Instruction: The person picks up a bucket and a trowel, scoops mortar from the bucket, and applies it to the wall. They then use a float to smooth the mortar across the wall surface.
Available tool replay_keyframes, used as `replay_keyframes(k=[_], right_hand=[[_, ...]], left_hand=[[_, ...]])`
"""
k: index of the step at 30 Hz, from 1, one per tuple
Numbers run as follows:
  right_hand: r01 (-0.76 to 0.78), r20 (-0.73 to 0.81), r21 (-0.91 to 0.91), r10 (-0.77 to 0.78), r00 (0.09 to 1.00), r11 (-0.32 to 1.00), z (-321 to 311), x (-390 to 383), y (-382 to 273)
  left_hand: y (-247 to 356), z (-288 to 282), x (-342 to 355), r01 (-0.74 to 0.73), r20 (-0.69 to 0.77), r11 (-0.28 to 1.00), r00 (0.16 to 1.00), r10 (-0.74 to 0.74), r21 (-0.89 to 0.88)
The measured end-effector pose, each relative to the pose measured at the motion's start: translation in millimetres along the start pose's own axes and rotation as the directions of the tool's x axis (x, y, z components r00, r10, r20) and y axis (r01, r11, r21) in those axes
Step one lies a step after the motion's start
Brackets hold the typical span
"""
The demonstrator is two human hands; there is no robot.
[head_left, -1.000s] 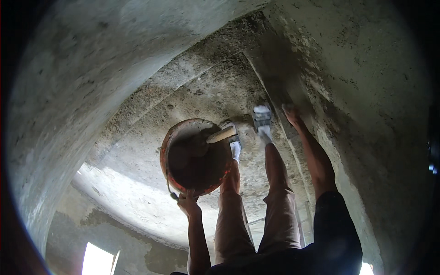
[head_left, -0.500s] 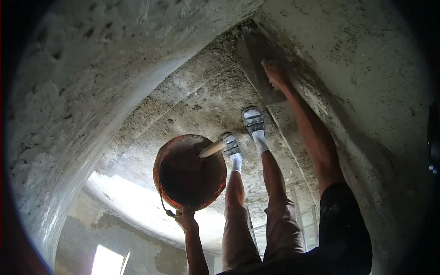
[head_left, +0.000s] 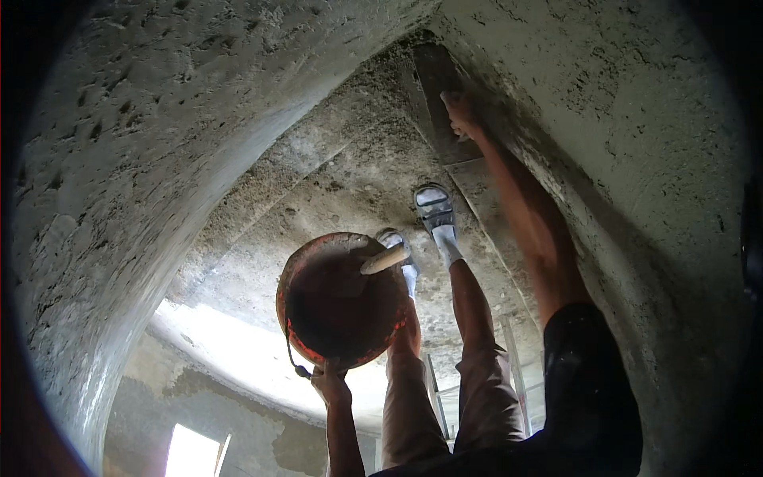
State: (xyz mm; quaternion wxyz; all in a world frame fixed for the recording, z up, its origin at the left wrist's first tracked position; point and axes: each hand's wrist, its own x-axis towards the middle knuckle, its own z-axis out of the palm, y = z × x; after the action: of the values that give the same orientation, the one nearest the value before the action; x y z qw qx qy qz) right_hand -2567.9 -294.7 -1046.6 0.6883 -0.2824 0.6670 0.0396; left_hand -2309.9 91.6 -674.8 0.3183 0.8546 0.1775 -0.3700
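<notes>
My left hand (head_left: pixel 331 385) grips the near rim of a round bucket (head_left: pixel 299 274), tilted so that its dark inside faces me. The bucket's rim is worn, with orange-red patches, and a thin handle hangs at its left side. A pale wooden handle (head_left: pixel 387 258) sticks out over the far right rim; whatever it belongs to is hidden in the bucket. At arm's length, my right hand (head_left: pixel 461 117) is closed on a long, dark, flat plastering float (head_left: pixel 434 78). The float lies beside the right wall, close to the corner; its grip is covered by my fingers.
Rough plastered walls rise on the left (head_left: pixel 135 159) and right (head_left: pixel 636 143), meeting at the far corner. My feet in grey sandals (head_left: pixel 434 205) stand on the rough, stained floor (head_left: pixel 334 191). Behind are metal ladder-like rails (head_left: pixel 515 366) and a bright window (head_left: pixel 193 453).
The bucket and my left hand have shifted a little to the right. My right hand has moved slightly left and farther toward the corner, still on the float.
</notes>
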Motion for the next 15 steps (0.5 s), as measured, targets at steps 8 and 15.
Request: replay_keyframes(k=[8,15], right_hand=[[0.343,-0.364,-0.503,-0.554,0.749,0.793,20.1,-130.6,79.9],[0.257,-0.174,-0.625,-0.453,0.875,0.737,48.6,-85.7,51.3]], left_hand=[[7.4,16.2,-0.7,-0.009,0.038,0.999,0.999,0.007,0.041],[20.0,19.7,-3.2,0.012,0.015,1.000,1.000,-0.012,-0.001]])
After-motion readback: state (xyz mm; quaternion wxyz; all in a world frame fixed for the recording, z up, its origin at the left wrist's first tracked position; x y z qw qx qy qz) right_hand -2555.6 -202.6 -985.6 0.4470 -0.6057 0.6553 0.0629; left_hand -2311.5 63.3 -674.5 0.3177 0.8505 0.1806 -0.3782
